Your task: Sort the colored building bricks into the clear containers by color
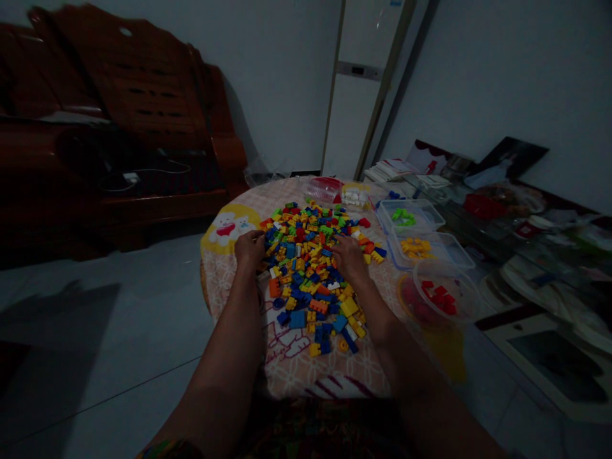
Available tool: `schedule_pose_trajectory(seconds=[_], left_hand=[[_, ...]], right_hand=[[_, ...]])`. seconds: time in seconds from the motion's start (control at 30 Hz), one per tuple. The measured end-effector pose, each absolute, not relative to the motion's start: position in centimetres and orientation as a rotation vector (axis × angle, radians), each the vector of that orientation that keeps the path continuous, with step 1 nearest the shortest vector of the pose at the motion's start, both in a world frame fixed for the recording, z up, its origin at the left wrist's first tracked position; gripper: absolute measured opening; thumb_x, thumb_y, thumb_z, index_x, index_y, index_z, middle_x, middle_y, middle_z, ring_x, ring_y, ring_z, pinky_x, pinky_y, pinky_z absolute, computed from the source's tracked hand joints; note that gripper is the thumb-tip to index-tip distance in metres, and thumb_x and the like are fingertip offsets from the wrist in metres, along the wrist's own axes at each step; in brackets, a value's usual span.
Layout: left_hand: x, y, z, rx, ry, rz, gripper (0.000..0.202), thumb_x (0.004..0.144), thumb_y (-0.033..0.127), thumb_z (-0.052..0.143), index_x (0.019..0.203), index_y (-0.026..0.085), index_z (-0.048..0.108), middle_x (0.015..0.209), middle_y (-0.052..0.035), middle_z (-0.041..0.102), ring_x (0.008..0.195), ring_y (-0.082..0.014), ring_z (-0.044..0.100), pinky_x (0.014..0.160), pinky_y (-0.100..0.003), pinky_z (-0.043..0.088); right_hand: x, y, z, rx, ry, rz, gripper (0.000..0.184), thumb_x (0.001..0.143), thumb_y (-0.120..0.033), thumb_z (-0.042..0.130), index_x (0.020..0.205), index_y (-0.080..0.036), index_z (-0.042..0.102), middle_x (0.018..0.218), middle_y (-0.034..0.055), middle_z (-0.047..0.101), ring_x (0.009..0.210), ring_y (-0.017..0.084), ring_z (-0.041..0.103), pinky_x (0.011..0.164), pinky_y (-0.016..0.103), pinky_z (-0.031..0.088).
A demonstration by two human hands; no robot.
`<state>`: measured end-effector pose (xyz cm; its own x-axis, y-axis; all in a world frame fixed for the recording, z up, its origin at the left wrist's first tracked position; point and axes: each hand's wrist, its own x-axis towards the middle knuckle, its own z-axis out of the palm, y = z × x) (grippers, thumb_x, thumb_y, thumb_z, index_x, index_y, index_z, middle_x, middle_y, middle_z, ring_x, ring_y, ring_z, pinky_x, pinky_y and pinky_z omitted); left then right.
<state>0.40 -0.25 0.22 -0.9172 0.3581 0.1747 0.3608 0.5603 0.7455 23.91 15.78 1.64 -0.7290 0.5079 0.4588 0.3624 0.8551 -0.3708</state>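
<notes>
A heap of small coloured building bricks [310,268] in red, yellow, blue, green and orange covers the middle of a round table with a patterned cloth [287,363]. My left hand [249,248] rests at the heap's left edge, fingers curled among the bricks. My right hand [350,256] lies on the heap's right side, fingers bent down into the bricks. What either hand holds is hidden in the dim light.
To the right stand clear tubs: one with green bricks [405,217], one with yellow bricks [417,247], a round one with red bricks [440,296]. More tubs [335,191] sit at the far edge. A dark wooden sofa [109,140] is at left; a cluttered low table [526,217] at right.
</notes>
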Motion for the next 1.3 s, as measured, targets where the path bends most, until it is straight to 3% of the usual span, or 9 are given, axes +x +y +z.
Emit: schedule_pose_trajectory(seconds=[0.17,0.37,0.57,0.67,0.83,1.17,1.3], left_hand=[[0.3,-0.3,0.2,-0.672,-2.77,-1.324,0.038,0.083,0.029,0.053,0.111,0.016,0.075,0.11,-0.0115,0.074,0.104,-0.0259,0.068,0.092,-0.033,0.05],[0.2,-0.3,0.2,-0.682,-2.772,-1.307,0.037,0.082,0.029,0.053,0.11,0.018,0.075,0.11,-0.0101,0.074,0.104,-0.0251,0.068,0.093,-0.032,0.049],[0.4,-0.3,0.2,-0.653,-2.78,-1.342,0.038,0.083,0.03,0.053,0.111,0.017,0.074,0.109,-0.0108,0.074,0.102,-0.0251,0.068,0.091,-0.032,0.05],[0.4,-0.3,0.3,-0.65,-2.777,-1.351,0.038,0.083,0.03,0.053,0.111,0.017,0.074,0.109,-0.0108,0.074,0.103,-0.0251,0.068,0.092,-0.032,0.05],[0.6,-0.2,0.4,-0.641,-2.791,-1.346,0.037,0.083,0.028,0.054,0.112,0.016,0.074,0.112,-0.0114,0.073,0.104,-0.0256,0.068,0.093,-0.032,0.05],[0.4,-0.1,0.1,-0.62,-2.791,-1.348,0.039,0.082,0.028,0.053,0.113,0.017,0.074,0.112,-0.0108,0.073,0.104,-0.0244,0.067,0.093,-0.032,0.05],[0.6,-0.2,0.3,-0.617,-2.813,-1.309,0.04,0.083,0.029,0.052,0.114,0.017,0.073,0.112,-0.0103,0.073,0.102,-0.0244,0.068,0.091,-0.031,0.05]], right_hand=[[22.3,16.4,1.3,-0.734,-2.541,0.325,0.016,0.082,-0.011,0.06,0.088,-0.019,0.072,0.126,0.0143,0.062,0.12,0.031,0.051,0.103,0.05,0.04],[23.0,16.6,0.8,-0.696,-2.535,0.374,0.007,0.079,-0.012,0.063,0.078,-0.019,0.064,0.091,0.0098,0.066,0.097,0.027,0.058,0.092,0.043,0.045],[24.3,16.0,2.0,-0.596,-2.397,0.427,0.007,0.079,-0.015,0.06,0.079,-0.023,0.062,0.098,0.0087,0.068,0.107,0.028,0.058,0.101,0.047,0.041],[25.9,15.2,3.5,-0.659,-2.278,0.542,0.006,0.083,-0.021,0.059,0.084,-0.022,0.065,0.087,0.0067,0.07,0.09,0.026,0.064,0.086,0.039,0.049],[30.5,13.4,6.1,-0.773,-2.157,0.653,0.015,0.085,-0.032,0.059,0.085,-0.021,0.069,0.075,0.0034,0.071,0.069,0.021,0.066,0.067,0.031,0.05],[42.5,14.1,7.9,-0.989,-1.978,0.085,0.023,0.084,-0.038,0.06,0.085,-0.018,0.072,0.078,0.008,0.072,0.066,0.021,0.064,0.066,0.035,0.051],[43.7,14.0,7.6,-0.978,-1.985,-0.139,0.025,0.086,-0.035,0.057,0.082,-0.015,0.07,0.082,0.0125,0.072,0.077,0.026,0.066,0.076,0.04,0.052]])
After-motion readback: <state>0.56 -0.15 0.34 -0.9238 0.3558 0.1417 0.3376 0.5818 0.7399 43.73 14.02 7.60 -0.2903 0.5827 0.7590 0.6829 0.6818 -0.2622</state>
